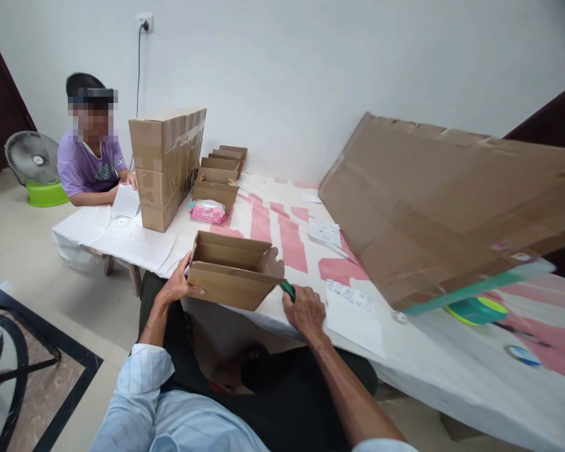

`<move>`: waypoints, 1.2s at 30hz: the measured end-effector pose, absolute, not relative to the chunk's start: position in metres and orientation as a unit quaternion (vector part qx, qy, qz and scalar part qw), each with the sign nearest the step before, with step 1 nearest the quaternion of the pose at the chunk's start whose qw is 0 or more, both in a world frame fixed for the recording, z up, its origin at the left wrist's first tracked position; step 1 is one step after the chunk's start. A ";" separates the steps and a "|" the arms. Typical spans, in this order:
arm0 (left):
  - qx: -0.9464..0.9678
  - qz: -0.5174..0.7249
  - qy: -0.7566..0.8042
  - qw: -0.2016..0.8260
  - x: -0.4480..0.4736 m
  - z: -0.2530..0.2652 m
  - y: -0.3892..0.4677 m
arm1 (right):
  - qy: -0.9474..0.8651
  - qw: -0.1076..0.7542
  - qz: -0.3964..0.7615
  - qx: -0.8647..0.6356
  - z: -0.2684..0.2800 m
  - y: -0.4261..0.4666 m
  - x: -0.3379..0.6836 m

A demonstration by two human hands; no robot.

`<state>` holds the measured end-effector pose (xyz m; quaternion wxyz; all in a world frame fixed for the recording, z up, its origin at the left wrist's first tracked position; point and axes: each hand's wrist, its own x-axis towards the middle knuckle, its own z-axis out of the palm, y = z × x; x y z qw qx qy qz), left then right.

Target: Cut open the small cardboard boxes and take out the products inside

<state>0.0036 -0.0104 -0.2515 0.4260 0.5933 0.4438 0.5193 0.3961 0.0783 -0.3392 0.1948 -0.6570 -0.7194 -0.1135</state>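
A small open-topped cardboard box (235, 290) is at the table's front edge, its right end showing wavy cut flaps. My left hand (176, 282) is closed on the box's left end, with the thumb along the near side. In my right hand (305, 311) is a green-handled tool (287, 289), its front end at the box's right corner; I cannot make out its tip. Behind this box stand several similar open cardboard boxes (219, 179) in a row, with a pink wipes pack (208, 211) in front of them.
A tall cardboard stack (151, 163) stands on the left, beside a seated person (91, 157) holding a patterned sheet (127, 201). At right, a large tilted cardboard piece (452, 207) leans over the table. Beneath it lie a green tape roll (480, 310) and a blue-white roll (522, 356).
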 end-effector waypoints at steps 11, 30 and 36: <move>0.599 0.528 0.431 0.419 0.004 -0.255 -0.009 | -0.721 0.189 -0.118 -0.656 -0.338 0.074 0.395; 0.603 0.523 0.427 0.425 0.004 -0.250 -0.011 | -0.717 0.208 -0.103 -0.658 -0.335 0.073 0.393; 0.606 0.519 0.429 0.424 0.002 -0.248 -0.011 | -0.714 0.210 -0.099 -0.660 -0.333 0.073 0.392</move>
